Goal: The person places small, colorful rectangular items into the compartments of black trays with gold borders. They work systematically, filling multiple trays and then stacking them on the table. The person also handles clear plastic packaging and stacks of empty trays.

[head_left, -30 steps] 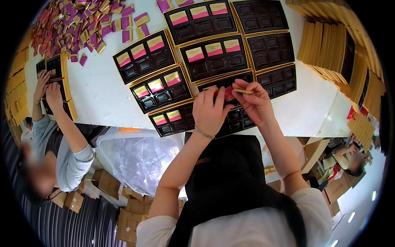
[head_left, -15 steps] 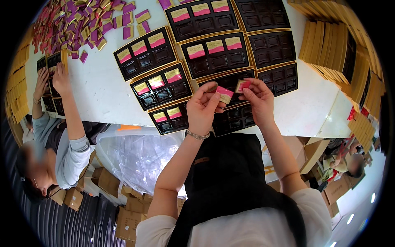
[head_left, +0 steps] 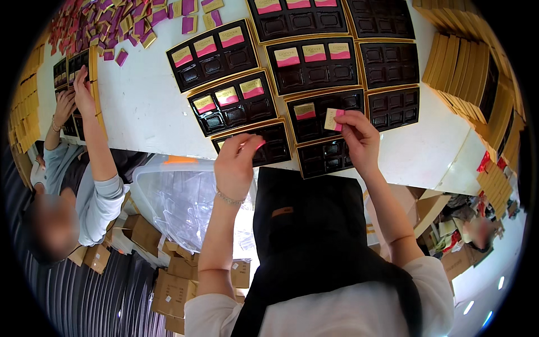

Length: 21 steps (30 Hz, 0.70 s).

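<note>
My right hand [head_left: 362, 140] pinches a gold-and-pink wrapped chocolate [head_left: 332, 119] between thumb and fingers. It hovers over a black, gold-edged tray [head_left: 346, 100], whose far left hollow holds one like it [head_left: 305, 111]. Over the nearest left tray [head_left: 276, 147], my left hand [head_left: 234, 165] has its fingers drawn together. A pink bit of wrapped chocolate [head_left: 260, 144] shows at their tips; the rest is hidden. That hand covers much of this tray. Farther off, two left trays [head_left: 215, 121] [head_left: 220, 68] and a middle tray [head_left: 292, 82] each carry three chocolates in their far row.
Unfilled trays [head_left: 391, 63] stand at the right. Purple, gold and red wrapped pieces [head_left: 123, 25] lie heaped at the far left. Stacked trays [head_left: 460, 59] line the right edge. At left, a co-worker's hands [head_left: 84, 95] rest on trays. A clear plastic bin [head_left: 174, 196] sits below the table edge.
My left hand has moved left from the middle to the nearest left tray. My right hand stays near the middle, its chocolate now turned upright. The trays appear shifted up and right in view.
</note>
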Available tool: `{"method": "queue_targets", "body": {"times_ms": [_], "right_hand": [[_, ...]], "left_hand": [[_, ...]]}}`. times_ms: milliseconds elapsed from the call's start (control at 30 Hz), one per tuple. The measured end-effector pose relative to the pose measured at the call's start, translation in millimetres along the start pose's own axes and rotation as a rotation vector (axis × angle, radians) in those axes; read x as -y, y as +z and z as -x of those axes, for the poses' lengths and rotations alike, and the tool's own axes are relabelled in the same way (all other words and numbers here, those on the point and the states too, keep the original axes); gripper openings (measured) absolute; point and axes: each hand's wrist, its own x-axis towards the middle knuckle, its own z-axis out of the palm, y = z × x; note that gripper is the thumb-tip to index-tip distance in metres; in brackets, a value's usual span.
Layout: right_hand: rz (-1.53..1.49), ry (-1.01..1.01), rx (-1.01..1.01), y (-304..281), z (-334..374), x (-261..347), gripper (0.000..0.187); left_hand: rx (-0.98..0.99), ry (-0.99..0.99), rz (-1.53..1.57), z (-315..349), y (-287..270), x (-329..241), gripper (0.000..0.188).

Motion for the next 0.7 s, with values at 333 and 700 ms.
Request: {"method": "queue_targets", "body": {"times_ms": [333,700], "right_hand": [[0.046,0.026,-0.01,6.4,-6.9,5.1,0.025],[-0.044,0.173,-0.335,28.8,-12.9,2.0,0.009]], "left_hand": [[0.019,0.25,-0.141,1.4,40.7,3.9,0.044],[0.187,0.212,-0.42,48.0,66.7,14.4,0.078]]}}
